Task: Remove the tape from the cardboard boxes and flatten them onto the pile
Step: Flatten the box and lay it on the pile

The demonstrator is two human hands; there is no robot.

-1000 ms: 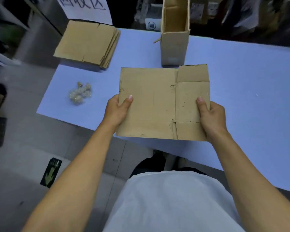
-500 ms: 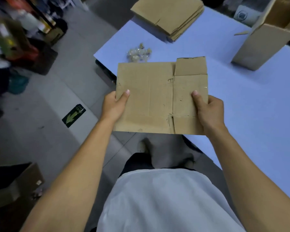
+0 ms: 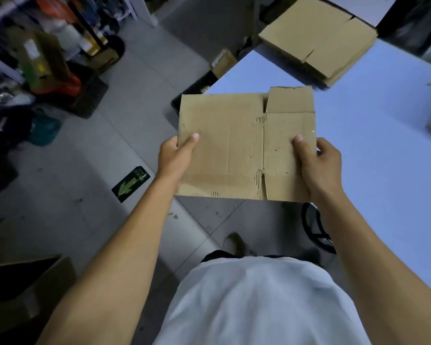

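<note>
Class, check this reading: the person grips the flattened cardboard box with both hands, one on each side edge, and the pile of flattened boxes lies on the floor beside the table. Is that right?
Not quite. The pile of flattened boxes lies on the blue table, at its far corner, not on the floor; the head view shows this. The rest holds: the left hand and the right hand each grip a side edge of the flattened cardboard box.

- On the floor (image 3: 60, 170) we see a dark sticker (image 3: 131, 184) with a green arrow; the small lettering beside the arrow is too blurred for us to read.
- The flattened box (image 3: 234, 145) and the pile (image 3: 319, 38) on the desk (image 3: 383, 145) show us no print.
</note>
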